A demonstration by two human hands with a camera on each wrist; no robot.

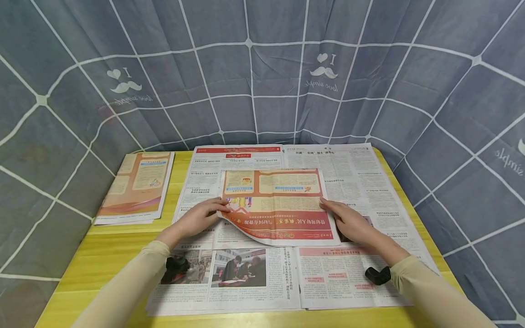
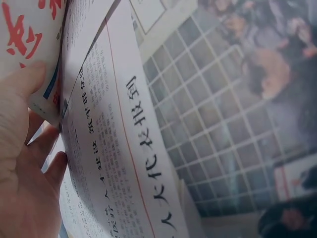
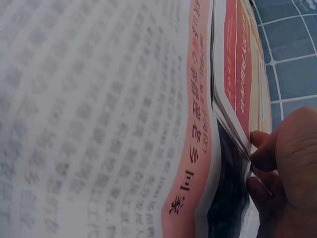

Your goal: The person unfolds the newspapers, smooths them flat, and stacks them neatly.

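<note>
Evidently both hands have hold of the folded newspaper [image 1: 283, 205], which lies between them, above the middle of a spread newspaper [image 1: 340, 287]. On its left side, the left hand [image 1: 198, 217] pinches the edge: in the left wrist view the thumb [image 2: 29, 79] rests on the printed upper face while the other fingers sit lower, at the underside. On the opposite side, the right hand [image 1: 356, 224] grips the right edge, its thumb and fingers meeting at the paper's margin in the right wrist view. Both grips fall about halfway along the sides, the left one a little nearer the curled corner, so the panelled far part extends beyond the hands and the red banner [image 1: 283, 225] lies on the near side. Toward the person, the near left corner bends upward in a curve, apart from the pages beneath; the near right corner lies flatter.

Around this, the spread newspaper covers much of the yellow table [image 1: 78, 264], with two photographs [image 1: 239, 269] near its front left. Farther left, well apart from the left hand, sits another folded newspaper [image 1: 137, 184]. Behind the table hangs a grey checked curtain [image 1: 270, 68].
</note>
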